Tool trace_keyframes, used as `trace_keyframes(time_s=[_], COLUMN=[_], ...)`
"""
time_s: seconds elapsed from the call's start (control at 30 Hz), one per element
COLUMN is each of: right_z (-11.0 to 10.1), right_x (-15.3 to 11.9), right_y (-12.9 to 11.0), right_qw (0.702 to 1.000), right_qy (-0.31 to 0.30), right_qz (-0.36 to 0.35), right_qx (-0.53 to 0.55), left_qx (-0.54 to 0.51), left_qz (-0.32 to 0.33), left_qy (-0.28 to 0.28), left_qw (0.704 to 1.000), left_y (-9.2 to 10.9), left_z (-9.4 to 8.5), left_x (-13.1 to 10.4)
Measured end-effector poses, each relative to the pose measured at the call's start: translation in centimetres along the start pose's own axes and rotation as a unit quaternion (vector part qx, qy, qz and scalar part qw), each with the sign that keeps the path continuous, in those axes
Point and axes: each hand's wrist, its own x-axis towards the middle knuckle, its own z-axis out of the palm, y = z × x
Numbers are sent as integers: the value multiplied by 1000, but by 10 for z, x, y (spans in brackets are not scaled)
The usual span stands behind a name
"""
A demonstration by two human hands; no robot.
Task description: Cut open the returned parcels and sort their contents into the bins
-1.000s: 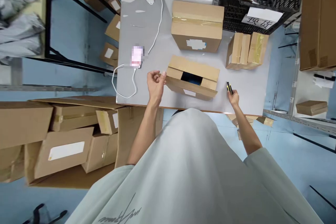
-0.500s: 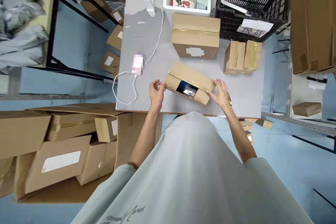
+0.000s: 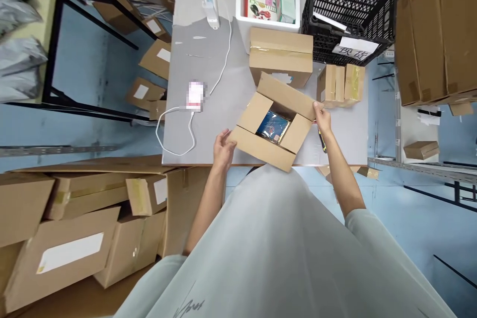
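Observation:
A cardboard box (image 3: 261, 152) sits tilted at the near edge of the table, its top flaps spread apart. Through the gap shows a dark blue item (image 3: 274, 125) in shiny clear wrapping; its kind I cannot make out. My left hand (image 3: 223, 150) is closed at the left corner of the near flap, fingertips against the cardboard. At the far flap's right end, my right hand (image 3: 322, 119) pinches the corner between thumb and fingers. A yellow and black utility knife (image 3: 322, 140) lies on the table beside my right wrist, partly covered.
Behind stand a taped carton (image 3: 281, 44), two small cartons (image 3: 335, 84), a white bin (image 3: 268, 25) holding boxes, and a black crate (image 3: 350, 10). A white cable (image 3: 227, 54) and power strip (image 3: 211, 10) lie at left. A large carton (image 3: 186, 198) full of boxes is lower left.
The box's long flaps have opened outward, one away and one toward me, showing more of the blue item. My right hand has moved up and right; my left hand slightly nearer me.

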Motion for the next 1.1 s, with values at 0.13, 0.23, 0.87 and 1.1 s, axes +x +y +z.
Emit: trace_keyframes(time_s=[0.13, 0.23, 0.87, 1.1], right_z=[24, 32, 81, 5], right_x=[25, 32, -94, -96], right_y=[3, 1, -32, 8], right_qw=[998, 989, 950, 976], right_qy=[41, 45, -35, -35], right_qz=[48, 81, -11, -106], right_qx=[25, -113, -311, -189], left_qx=[6, 50, 371, 212], left_qz=[-53, -31, 241, 151], left_qy=[-11, -2, -98, -40], left_qw=[999, 998, 891, 965], left_y=[-25, -28, 54, 76], left_z=[-6, 3, 114, 32], left_x=[7, 23, 36, 77])
